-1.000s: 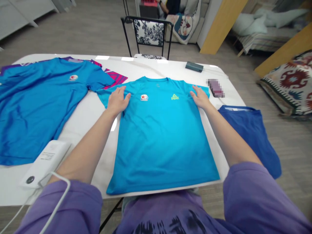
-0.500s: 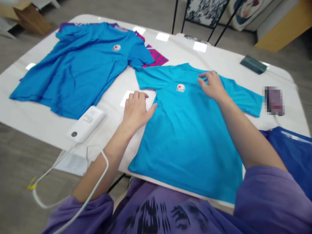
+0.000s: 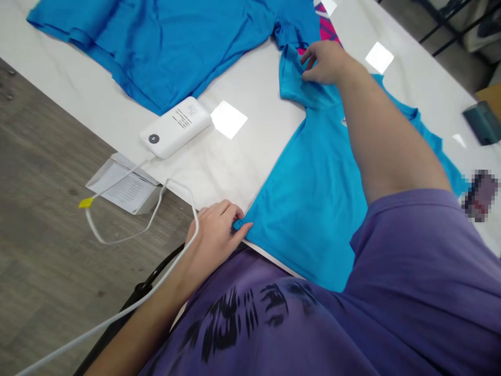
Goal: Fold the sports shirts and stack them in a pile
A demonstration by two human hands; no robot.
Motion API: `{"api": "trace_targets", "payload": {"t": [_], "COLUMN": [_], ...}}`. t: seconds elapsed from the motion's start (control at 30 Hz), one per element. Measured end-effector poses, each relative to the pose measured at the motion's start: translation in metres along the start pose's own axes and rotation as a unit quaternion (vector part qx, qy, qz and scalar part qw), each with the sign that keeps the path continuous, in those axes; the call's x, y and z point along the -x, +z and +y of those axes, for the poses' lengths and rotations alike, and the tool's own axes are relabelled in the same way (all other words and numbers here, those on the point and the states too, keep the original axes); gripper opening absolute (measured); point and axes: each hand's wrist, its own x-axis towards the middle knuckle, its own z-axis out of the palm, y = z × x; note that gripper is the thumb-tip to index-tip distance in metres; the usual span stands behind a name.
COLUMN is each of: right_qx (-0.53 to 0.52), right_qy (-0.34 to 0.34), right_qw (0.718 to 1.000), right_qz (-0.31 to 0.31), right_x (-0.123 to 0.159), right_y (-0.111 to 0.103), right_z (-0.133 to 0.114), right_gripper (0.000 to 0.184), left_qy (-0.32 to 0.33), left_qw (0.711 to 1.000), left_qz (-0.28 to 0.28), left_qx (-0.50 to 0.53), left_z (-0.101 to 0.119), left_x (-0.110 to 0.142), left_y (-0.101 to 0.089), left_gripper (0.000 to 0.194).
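Room: a home, by its look from where I stand. Table (image 3: 245, 164), white, marble-patterned, glossy, with square patches of glare. Floor (image 3: 47, 156), grey-brown, wood-plank look, below the near edge. Light-blue T-shirt (image 3: 313, 172) and darker T-shirt (image 3: 176, 42), everyday wear, spread on the top. Power bank (image 3: 178, 128), white, close to the near edge; cable (image 3: 90, 332) trailing over it. Bars (image 3: 444, 22), thin, black, furniture-like, beyond the far edge. Purple top (image 3: 309, 324), casual, printed, worn at the near edge.
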Motion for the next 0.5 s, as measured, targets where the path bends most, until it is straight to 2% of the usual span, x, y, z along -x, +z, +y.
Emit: {"api": "trace_targets", "payload": {"t": [0.13,0.3,0.37,0.5], "right_qx": [-0.030,-0.045,-0.062,-0.051], "right_qy": [-0.019,-0.070,-0.072,-0.045], "right_qw": [0.999,0.997,0.995,0.998], "right_qz": [0.004,0.005,-0.007,-0.021], "right_x": [-0.002,-0.005,-0.008,-0.015], "right_y": [-0.004,-0.010,-0.009,-0.008], "right_z": [0.001,0.003,0.002,-0.006], "right_gripper": [0.026,0.059,0.060,0.051], "left_qy": [0.010,0.036,0.033,0.014], "left_qw": [1.000,0.994,0.991,0.991], "left_qz": [0.002,0.022,0.018,-0.005], "left_qx": [0.029,0.101,0.128,0.131], "left_z": [0.005,-0.007,-0.011,-0.010], "left_x": [-0.001,-0.003,-0.003,-0.001], "left_y": [-0.005,0.005,0.009,0.010], "left_gripper": [0.016,0.016,0.017,0.018]}}
